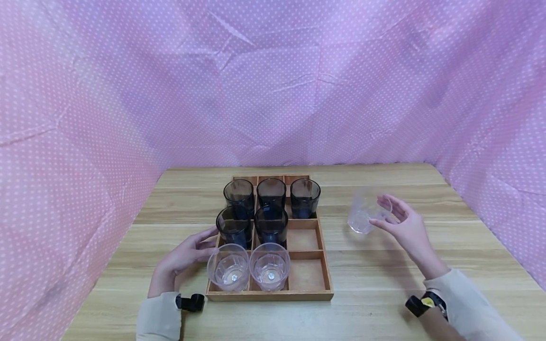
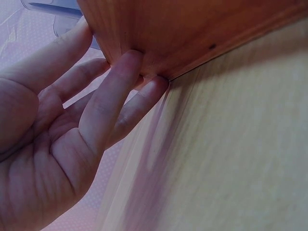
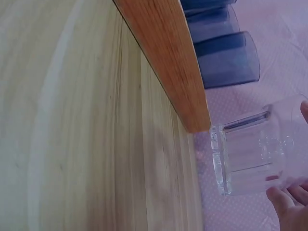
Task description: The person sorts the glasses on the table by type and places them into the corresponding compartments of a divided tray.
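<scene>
A clear glass (image 1: 364,214) is grasped by the right hand (image 1: 403,222), right of the wooden tray (image 1: 305,296) (off the table). The tray's left side is touched by the relaxed left hand (image 1: 185,255).

pink dotted cloth (image 1: 273,80), wooden table (image 1: 384,293)

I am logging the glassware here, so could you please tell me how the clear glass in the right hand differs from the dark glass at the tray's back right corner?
The clear glass is colourless; the dark glass is smoky blue-grey. The clear glass is tilted, in the grip of the right hand off to the tray's right, while the dark glass stands upright in a compartment of the wooden tray, untouched. Both are empty tumblers of similar shape.
</scene>
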Tool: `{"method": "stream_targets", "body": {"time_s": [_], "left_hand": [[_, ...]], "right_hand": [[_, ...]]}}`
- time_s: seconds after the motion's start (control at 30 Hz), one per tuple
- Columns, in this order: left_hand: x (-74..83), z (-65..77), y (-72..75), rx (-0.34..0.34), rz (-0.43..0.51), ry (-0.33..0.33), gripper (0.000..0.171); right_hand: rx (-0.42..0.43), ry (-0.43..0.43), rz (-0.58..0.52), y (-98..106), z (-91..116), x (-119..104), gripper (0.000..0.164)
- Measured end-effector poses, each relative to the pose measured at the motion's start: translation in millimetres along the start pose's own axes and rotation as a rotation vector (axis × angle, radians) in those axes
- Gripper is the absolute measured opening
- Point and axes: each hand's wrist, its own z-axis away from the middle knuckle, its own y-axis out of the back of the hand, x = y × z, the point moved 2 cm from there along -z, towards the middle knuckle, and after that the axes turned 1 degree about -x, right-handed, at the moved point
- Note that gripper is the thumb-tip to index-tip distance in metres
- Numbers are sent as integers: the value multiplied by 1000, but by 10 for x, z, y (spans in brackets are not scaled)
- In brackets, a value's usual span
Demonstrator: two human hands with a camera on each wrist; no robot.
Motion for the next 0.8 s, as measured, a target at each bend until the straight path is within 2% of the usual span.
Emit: {"method": "stream_targets", "body": {"time_s": [0.33, 0.57, 0.8], "left_hand": [[10, 8, -3, -11, 17, -5, 80], [2, 10, 0, -9, 19, -8, 81], [-12, -7, 1, -18, 23, -14, 80]], "right_hand": [[-125, 73, -103, -149, 183, -130, 72], [-232, 143, -198, -352, 303, -234, 71], [-319, 166, -226, -570, 400, -363, 71]]}}
